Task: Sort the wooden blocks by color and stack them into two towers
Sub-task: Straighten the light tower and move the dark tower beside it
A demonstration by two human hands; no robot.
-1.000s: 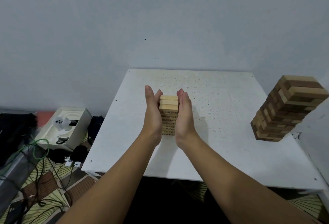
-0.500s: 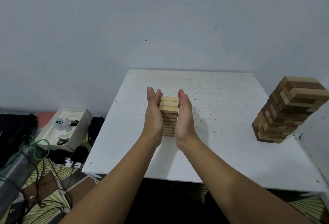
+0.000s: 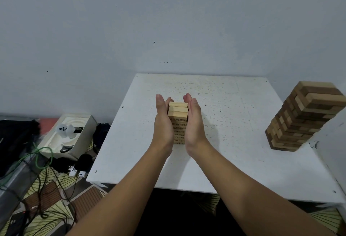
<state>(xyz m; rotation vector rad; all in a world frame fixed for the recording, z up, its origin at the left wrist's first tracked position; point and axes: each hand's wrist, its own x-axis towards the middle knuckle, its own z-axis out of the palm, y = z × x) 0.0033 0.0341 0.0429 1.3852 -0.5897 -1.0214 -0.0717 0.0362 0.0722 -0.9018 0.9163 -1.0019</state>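
A tower of light wooden blocks (image 3: 178, 115) stands upright near the middle of the white table (image 3: 234, 123). My left hand (image 3: 162, 123) lies flat against its left side. My right hand (image 3: 194, 123) lies flat against its right side. Both palms face inward with the fingers straight and together, clamping the tower between them. The hands hide most of the tower's sides. A taller tower of mixed dark and light blocks (image 3: 303, 117) stands at the table's right edge, far from both hands.
A white wall closes off the table's far edge. On the floor to the left lie a white open box (image 3: 67, 134), black bags and tangled cables (image 3: 43, 160). A white ledge (image 3: 333, 142) rises beside the mixed tower.
Both palms stay pressed on the light tower. Only the view has shifted slightly.
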